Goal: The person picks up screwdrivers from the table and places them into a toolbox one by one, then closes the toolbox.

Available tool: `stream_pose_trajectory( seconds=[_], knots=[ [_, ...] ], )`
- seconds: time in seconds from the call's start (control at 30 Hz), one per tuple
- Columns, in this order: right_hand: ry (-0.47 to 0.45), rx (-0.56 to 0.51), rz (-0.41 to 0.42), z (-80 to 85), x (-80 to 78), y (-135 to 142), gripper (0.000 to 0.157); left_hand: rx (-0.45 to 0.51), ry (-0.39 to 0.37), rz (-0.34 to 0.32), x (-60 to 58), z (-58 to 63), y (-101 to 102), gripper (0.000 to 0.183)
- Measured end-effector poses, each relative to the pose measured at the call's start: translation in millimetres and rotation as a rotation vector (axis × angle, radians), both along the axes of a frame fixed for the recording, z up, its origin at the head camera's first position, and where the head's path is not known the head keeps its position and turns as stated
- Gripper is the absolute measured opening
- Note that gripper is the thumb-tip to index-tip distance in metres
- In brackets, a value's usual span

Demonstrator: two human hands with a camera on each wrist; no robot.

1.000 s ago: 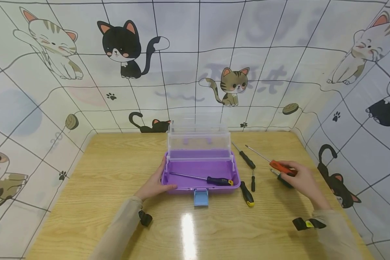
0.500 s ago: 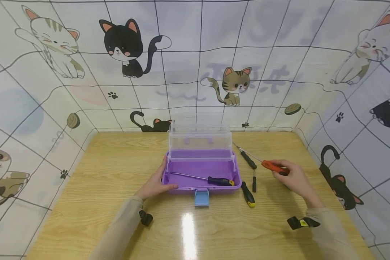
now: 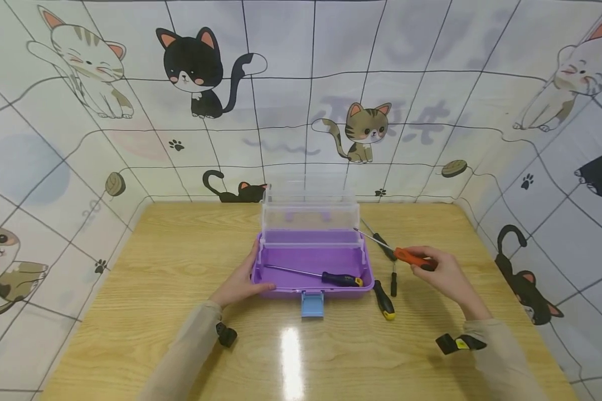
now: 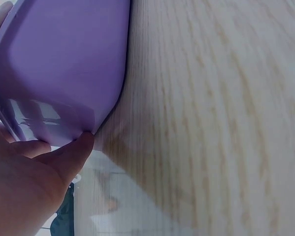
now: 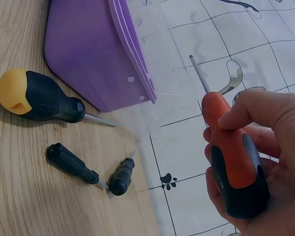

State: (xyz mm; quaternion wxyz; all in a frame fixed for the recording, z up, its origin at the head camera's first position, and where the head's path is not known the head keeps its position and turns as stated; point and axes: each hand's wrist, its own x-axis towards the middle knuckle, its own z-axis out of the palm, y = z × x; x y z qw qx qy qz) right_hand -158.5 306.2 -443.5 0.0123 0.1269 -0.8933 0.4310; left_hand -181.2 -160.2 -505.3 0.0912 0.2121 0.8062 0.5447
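Note:
In the head view, an uncovered purple box (image 3: pixel 308 292) stands mid-table with its clear lid (image 3: pixel 311 214) raised. A long black-handled screwdriver (image 3: pixel 341 279) lies inside it. My left hand (image 3: pixel 238 283) grips the box's left end, thumb over the front rim; the left wrist view has fingers (image 4: pixel 71 155) against the purple wall. My right hand (image 3: pixel 446 278) holds an orange-and-black screwdriver (image 5: pixel 231 142) by its handle, above the table to the box's right. Its shaft points up and left, with the tip near the lid's right side in the head view.
Right of the box lie a black-and-yellow stubby screwdriver (image 3: pixel 383 301), a small black screwdriver (image 3: pixel 393 283) and another black one (image 3: pixel 381 245) farther back. A blue latch (image 3: pixel 312 305) hangs at the box's front. Cat-printed cloth (image 3: pixel 291 100) surrounds the table (image 3: pixel 190 239).
My right hand has moved left toward the box with the orange screwdriver. A short black screwdriver seen beside that hand earlier is no longer visible. My left hand keeps its hold.

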Motion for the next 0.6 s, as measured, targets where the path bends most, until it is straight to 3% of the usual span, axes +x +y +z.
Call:
stream_pose_trajectory(
  seconds=[0.17,0.6],
  knots=[
    [-0.014,0.016,0.012,-1.3,-1.9,-4,0.039,0.015,-0.023,-0.012,6.8,17.8,4,0.119],
    [-0.01,0.07,0.091,-3.1,-9.8,-29,0.039,0.012,-0.038,0.008,8.6,18.4,2,0.121]
  ],
)
